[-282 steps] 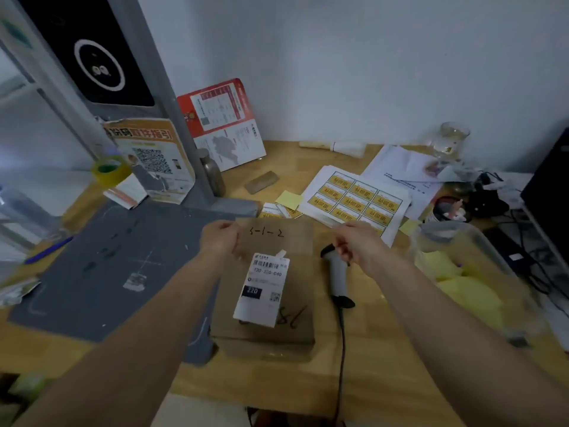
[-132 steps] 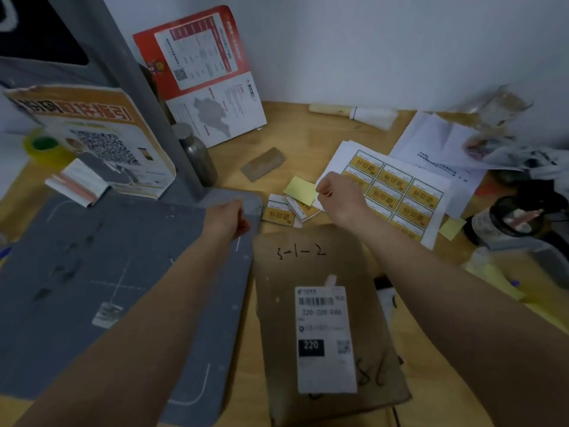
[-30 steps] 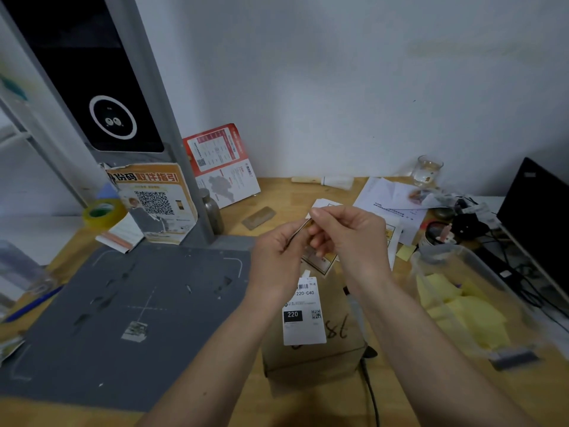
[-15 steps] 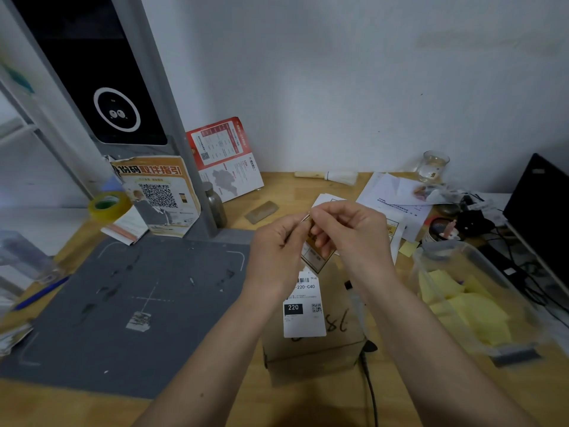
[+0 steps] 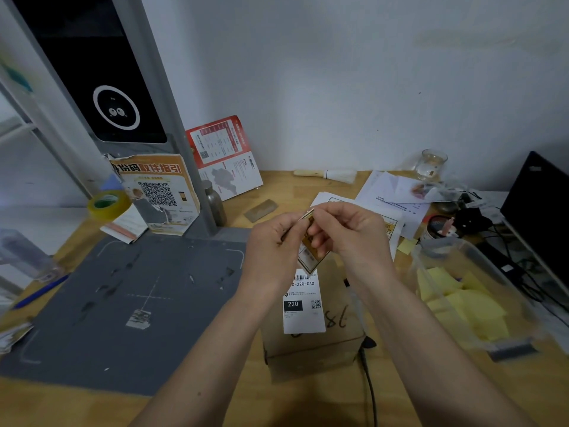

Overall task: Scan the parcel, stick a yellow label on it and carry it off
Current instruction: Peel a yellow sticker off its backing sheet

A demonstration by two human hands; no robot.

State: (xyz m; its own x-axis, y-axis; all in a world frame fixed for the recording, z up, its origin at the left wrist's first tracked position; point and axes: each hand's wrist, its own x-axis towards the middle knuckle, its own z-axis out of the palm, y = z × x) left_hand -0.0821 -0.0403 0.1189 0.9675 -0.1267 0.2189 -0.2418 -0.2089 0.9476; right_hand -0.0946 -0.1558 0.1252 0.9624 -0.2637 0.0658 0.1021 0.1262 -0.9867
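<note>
A brown cardboard parcel (image 5: 338,331) lies on the wooden desk in front of me, with a white shipping label (image 5: 303,306) and handwritten digits on top. Above its far end my left hand (image 5: 272,245) and my right hand (image 5: 348,232) meet, both pinching a small strip of yellow labels (image 5: 309,251) by its upper edge. The strip hangs down between my fingers, partly hidden by them. The handheld scanner is mostly hidden behind my right forearm; only its black cable (image 5: 369,383) shows beside the parcel.
A grey scanning mat (image 5: 117,303) covers the left of the desk under a grey kiosk post (image 5: 123,97). A sheet of yellow labels (image 5: 389,226) and papers lie behind my hands. A clear bin (image 5: 480,291) with yellow sheets, cables and a black monitor (image 5: 542,211) stand to the right.
Earlier my hands were on the parcel and my right hand reached to the label sheet. Over the last second both hands stay raised together on the label strip, with only slight finger movement.
</note>
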